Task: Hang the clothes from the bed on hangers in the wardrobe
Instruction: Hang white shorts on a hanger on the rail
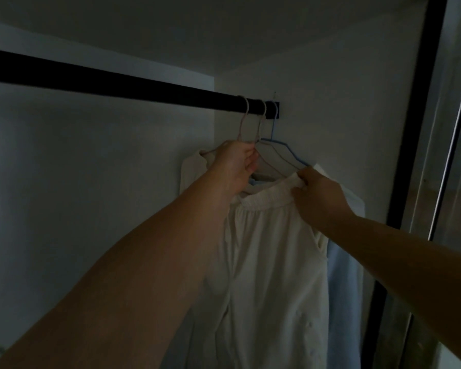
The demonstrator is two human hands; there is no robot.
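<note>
Head view: hands (237, 166) on hung garment (272, 235)

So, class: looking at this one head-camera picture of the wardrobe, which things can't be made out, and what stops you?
- Left hand fingers: curled behind the hand at the pink hanger.
- White garment hem: cut off by the bottom edge.
- Pale blue garment: mostly behind the white one.
- Rail left end: past the frame edge.
</note>
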